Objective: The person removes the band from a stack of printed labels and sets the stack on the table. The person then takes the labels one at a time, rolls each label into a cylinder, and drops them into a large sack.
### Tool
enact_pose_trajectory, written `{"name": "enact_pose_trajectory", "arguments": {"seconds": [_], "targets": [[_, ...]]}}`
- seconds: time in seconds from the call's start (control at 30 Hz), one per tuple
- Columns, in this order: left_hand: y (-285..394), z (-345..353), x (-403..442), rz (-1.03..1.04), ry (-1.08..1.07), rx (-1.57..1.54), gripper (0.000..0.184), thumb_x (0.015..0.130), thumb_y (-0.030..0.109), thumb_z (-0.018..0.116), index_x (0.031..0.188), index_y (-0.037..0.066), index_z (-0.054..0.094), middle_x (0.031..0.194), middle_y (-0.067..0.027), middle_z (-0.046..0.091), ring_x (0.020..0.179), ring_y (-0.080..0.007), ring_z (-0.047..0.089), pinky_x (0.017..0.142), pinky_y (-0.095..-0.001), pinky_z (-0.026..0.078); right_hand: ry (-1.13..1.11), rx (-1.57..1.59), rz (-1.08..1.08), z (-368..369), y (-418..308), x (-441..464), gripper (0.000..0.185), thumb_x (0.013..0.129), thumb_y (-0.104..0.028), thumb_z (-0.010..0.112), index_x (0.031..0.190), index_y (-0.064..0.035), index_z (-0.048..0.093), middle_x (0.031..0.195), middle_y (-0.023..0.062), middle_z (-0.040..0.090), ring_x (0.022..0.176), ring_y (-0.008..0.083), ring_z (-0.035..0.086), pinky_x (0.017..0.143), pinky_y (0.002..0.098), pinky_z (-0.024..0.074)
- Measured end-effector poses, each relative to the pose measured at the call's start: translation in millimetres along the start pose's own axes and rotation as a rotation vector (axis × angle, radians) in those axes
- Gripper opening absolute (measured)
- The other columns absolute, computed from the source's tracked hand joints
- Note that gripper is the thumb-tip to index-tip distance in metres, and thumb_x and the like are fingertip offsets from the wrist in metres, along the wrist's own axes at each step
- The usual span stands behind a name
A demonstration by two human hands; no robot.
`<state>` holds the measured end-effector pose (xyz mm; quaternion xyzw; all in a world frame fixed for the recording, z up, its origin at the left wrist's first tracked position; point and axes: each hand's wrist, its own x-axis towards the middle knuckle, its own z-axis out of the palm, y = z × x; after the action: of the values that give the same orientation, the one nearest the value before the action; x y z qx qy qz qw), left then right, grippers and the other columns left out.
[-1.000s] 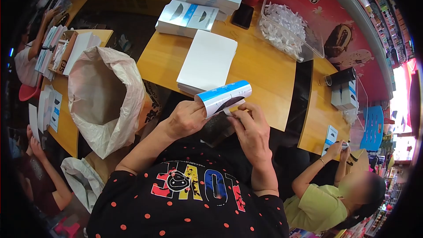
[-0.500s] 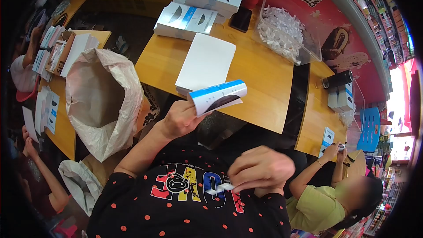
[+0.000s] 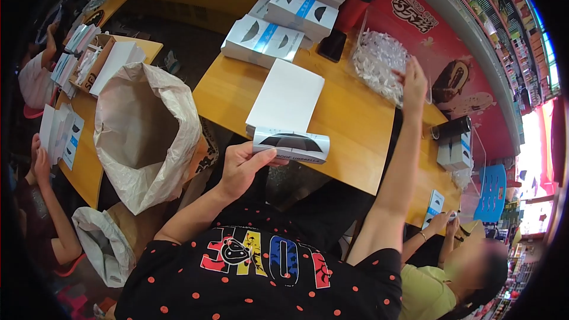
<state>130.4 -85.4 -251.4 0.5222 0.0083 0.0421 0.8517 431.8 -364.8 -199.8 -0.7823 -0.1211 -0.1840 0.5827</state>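
My left hand [image 3: 240,169] is closed on the lower left of a curled printed card [image 3: 291,146] with a black umbrella picture and the word "UMBRELLA". Right behind the card lies a stack of blank white sheets or cards [image 3: 288,95] on the wooden table. My right hand [image 3: 413,80] is stretched out to the right side of a clear plastic bin [image 3: 354,74]. Its fingers are apart and reach toward the small white strips [image 3: 379,65] that fill the bin. I see nothing held in it.
Bundles of umbrella cards [image 3: 264,38] are piled at the back, beside a phone [image 3: 332,45] and a red cup [image 3: 354,12]. A large open woven sack [image 3: 189,124] stands left of the table. Other people handle cards on both sides; one wears a yellow-green top [image 3: 430,290].
My right hand has gone from in front of my chest, where it held a small white strip, up to the bin. The card in my left hand has turned and lowered slightly.
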Motion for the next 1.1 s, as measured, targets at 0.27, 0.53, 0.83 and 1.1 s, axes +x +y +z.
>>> {"name": "enact_pose_trajectory", "arguments": {"seconds": [0.27,0.53,0.83,1.1], "targets": [[-7,-6,15,-0.059,0.048,-0.046,0.025,0.092,0.014,0.053,0.101,-0.007,0.063,0.092,-0.0178,0.067,0.078,-0.0219,0.068,0.072,-0.0306,0.056,-0.330,0.281,0.188,40,-74,-228,0.012,0.080,0.002,0.065,0.092,0.0019,0.064,0.083,0.0031,0.062,0.062,0.0056,0.050,0.055,0.0189,0.0400],[-13,18,13,-0.101,-0.045,-0.052,0.024,0.092,0.012,0.053,0.103,-0.008,0.063,0.093,-0.0157,0.067,0.081,-0.0208,0.067,0.075,-0.0303,0.055,-0.183,0.386,0.415,36,-79,-249,0.006,0.084,-0.006,0.067,0.086,-0.0004,0.065,0.062,-0.0040,0.052,0.049,0.0022,0.040,0.044,0.0169,0.0278],[-15,12,5,-0.108,-0.001,0.061,0.023,0.091,0.012,0.056,0.101,-0.008,0.064,0.089,-0.0119,0.068,0.080,-0.0152,0.065,0.073,-0.0250,0.052,-0.276,0.687,0.693,50,-92,-248,0.014,0.086,-0.001,0.061,0.099,0.0035,0.056,0.083,0.0093,0.064,0.041,0.0071,0.049,0.035,0.0173,0.0367],[-17,24,3,-0.098,0.010,0.265,0.020,0.085,0.008,0.064,0.101,-0.005,0.065,0.089,-0.0072,0.068,0.078,-0.0096,0.063,0.072,-0.0229,0.051,-0.202,0.692,0.604,63,-91,-261,0.021,0.081,0.004,0.065,0.100,0.0045,0.057,0.085,0.0108,0.065,0.045,0.0077,0.052,0.038,0.0179,0.0384]]}}
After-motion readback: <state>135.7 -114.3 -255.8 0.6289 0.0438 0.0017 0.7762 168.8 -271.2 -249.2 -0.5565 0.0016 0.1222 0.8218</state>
